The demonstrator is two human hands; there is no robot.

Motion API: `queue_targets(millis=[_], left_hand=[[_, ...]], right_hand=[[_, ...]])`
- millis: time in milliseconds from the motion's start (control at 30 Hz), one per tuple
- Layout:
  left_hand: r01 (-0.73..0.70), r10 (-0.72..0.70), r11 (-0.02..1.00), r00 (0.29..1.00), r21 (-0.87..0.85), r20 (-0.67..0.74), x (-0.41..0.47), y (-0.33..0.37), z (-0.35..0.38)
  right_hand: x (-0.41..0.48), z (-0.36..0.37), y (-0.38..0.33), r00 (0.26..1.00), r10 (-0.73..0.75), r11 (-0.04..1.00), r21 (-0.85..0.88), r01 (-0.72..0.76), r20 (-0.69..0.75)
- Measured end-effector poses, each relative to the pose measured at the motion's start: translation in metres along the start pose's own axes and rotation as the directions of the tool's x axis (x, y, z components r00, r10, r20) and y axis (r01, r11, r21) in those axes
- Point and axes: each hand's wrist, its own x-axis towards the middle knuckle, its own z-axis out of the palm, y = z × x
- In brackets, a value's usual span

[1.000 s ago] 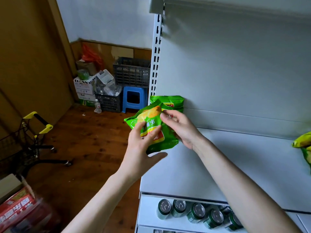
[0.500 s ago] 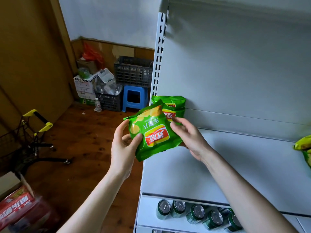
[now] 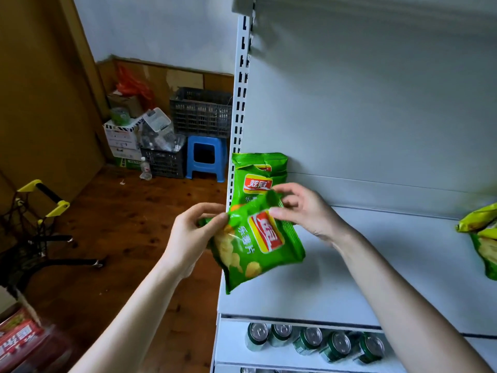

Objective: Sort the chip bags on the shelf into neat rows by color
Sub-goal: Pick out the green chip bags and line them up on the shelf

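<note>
left grip [image 3: 191,232] and right grip [image 3: 306,208]: we pinch green chip bag [image 3: 258,254] top | over shelf [image 3: 349,278] left edge | second green bag [image 3: 255,170] upright, back-left corner

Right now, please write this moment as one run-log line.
left hand: grips held green bag | right hand: pinches its upper edge | second green bag: upright at shelf back

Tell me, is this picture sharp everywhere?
Head view: the held green bag is sharp; the red pack at lower left and the yellow-green bags at the right edge are smeared; the shelf post leans, likely wide-angle distortion.
</note>
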Motion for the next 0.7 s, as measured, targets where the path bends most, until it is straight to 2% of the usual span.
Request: queue_targets(millis=[67, 100, 167, 233, 267, 333, 400, 433, 500, 567, 633, 700], left_hand=[[0.044, -0.073, 0.986, 0.981, -0.159, -0.179, 0.002, -0.009, 0.007], [0.056, -0.112, 0.971, 0.965, -0.231, -0.236, 0.004, -0.013, 0.011], [0.078, -0.171, 0.948, 0.943, -0.31, -0.285, 0.007, -0.018, 0.021], [0.1, -0.191, 0.945, 0.943, -0.313, -0.274, 0.008, -0.026, 0.032], [0.095, -0.172, 0.957, 0.947, -0.274, -0.272, 0.009, -0.029, 0.037], [0.005, -0.018, 0.999, 0.96, -0.046, -0.281, 0.011, -0.036, 0.04], [-0.104, 0.146, 0.974, 0.968, 0.202, -0.205, 0.017, -0.042, 0.039], [-0.132, 0.18, 0.95, 0.973, 0.284, -0.148, 0.02, -0.044, 0.039], [-0.164, 0.205, 0.893, 0.977, 0.42, -0.053, 0.029, -0.05, 0.041], [-0.168, 0.209, 0.833, 0.978, 0.527, -0.018, 0.037, -0.055, 0.044], [-0.163, 0.209, 0.808, 0.978, 0.567, -0.015, 0.042, -0.058, 0.046], [-0.143, 0.19, 0.808, 0.982, 0.571, -0.022, 0.048, -0.06, 0.047]], right_hand=[[-0.005, 0.002, 0.009, 0.97, 0.023, 0.991, 0.135, 0.01, -0.241], [-0.009, 0.004, 0.016, 0.957, 0.061, 0.982, 0.187, -0.007, -0.284], [-0.019, 0.014, 0.027, 0.96, 0.156, 0.954, 0.286, -0.086, -0.232], [-0.024, 0.024, 0.036, 0.962, 0.194, 0.927, 0.355, -0.116, -0.193], [-0.022, 0.027, 0.039, 0.956, 0.191, 0.93, 0.351, -0.105, -0.221], [-0.012, 0.026, 0.045, 0.932, 0.164, 0.962, 0.263, -0.078, -0.322], [0.001, 0.02, 0.05, 0.912, 0.096, 0.994, 0.09, -0.066, -0.399], [0.007, 0.018, 0.051, 0.908, 0.063, 0.998, 0.005, -0.067, -0.414], [0.019, 0.016, 0.054, 0.909, 0.015, 0.987, -0.139, -0.08, -0.416], [0.029, 0.018, 0.056, 0.909, -0.023, 0.955, -0.278, -0.103, -0.417], [0.037, 0.018, 0.06, 0.906, -0.028, 0.936, -0.329, -0.125, -0.423], [0.042, 0.019, 0.061, 0.906, -0.003, 0.942, -0.306, -0.14, -0.423]])
